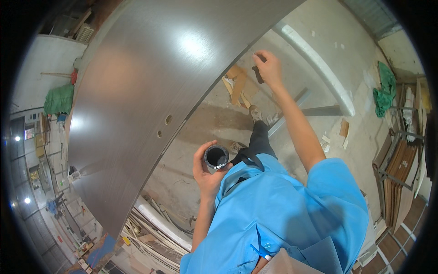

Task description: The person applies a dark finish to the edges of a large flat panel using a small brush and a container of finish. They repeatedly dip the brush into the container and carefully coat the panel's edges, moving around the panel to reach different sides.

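My left hand [205, 177] is wrapped round a small round dark cup [216, 156] and holds it in front of my body. The cup's open top faces up, and its inside is dark. Farther out, beside the panel's edge, my right hand [268, 67] is closed with the fingertips pinched together. A small dark strip-like piece [258, 75] shows below its fingers; its kind cannot be made out. Along my left lies a large grey-brown door panel [150, 73], with two holes [168, 119] near its edge. Neither hand touches the panel.
White-wrapped padded bars [319, 68] hold a place on the floor at the right and below the panel. Cardboard scraps [238, 84] lie under its edge. A metal support leg [319, 111] crosses the floor. Stacked brown boards [398, 180] lean in a rack at far right.
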`<action>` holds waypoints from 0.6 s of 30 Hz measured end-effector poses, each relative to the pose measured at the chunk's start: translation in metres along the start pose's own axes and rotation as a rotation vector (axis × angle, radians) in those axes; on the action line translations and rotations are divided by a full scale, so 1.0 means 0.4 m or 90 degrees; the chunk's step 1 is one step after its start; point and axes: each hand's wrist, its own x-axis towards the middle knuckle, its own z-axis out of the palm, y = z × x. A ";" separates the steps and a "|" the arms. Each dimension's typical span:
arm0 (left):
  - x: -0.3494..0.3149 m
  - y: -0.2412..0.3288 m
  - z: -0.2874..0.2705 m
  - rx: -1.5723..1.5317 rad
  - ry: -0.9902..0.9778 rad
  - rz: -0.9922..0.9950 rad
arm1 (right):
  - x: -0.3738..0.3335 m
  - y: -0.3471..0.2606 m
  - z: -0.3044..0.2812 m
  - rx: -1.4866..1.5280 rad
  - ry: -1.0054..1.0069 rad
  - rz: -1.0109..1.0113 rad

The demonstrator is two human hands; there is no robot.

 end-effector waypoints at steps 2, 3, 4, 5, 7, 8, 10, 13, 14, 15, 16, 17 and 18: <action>0.003 -0.002 0.003 -0.003 0.002 -0.002 | -0.020 -0.012 0.012 -0.005 -0.013 -0.011; 0.003 -0.002 0.003 -0.008 0.004 -0.010 | -0.034 -0.018 0.018 -0.008 -0.046 -0.021; 0.002 -0.002 0.004 -0.012 0.007 -0.018 | -0.051 -0.021 0.025 -0.008 -0.069 -0.031; 0.001 -0.002 0.005 -0.012 0.008 -0.017 | -0.059 -0.023 0.029 -0.005 -0.083 -0.046; 0.001 0.000 0.005 -0.016 0.011 -0.011 | -0.064 -0.022 0.033 0.017 -0.073 -0.048; -0.001 0.001 0.005 -0.014 0.012 -0.015 | -0.061 -0.019 0.031 0.018 -0.096 -0.028; -0.003 0.004 0.004 -0.015 0.017 -0.019 | -0.040 -0.014 0.024 0.019 -0.025 -0.015; -0.006 0.003 0.004 -0.026 0.021 -0.027 | -0.023 -0.015 0.014 0.019 -0.019 0.013; -0.006 0.002 0.004 -0.019 0.022 -0.024 | -0.026 -0.019 0.015 0.024 -0.010 0.025; -0.007 0.000 0.004 -0.013 0.023 -0.022 | -0.037 -0.024 0.017 -0.017 -0.032 -0.013; -0.007 -0.001 0.004 -0.009 0.023 -0.018 | -0.053 -0.030 0.022 -0.015 -0.085 -0.040; -0.007 -0.003 0.005 -0.012 0.025 -0.025 | -0.075 -0.037 0.032 -0.010 -0.115 -0.063; -0.009 -0.005 0.005 -0.018 0.026 -0.031 | -0.094 -0.043 0.039 -0.004 -0.144 -0.086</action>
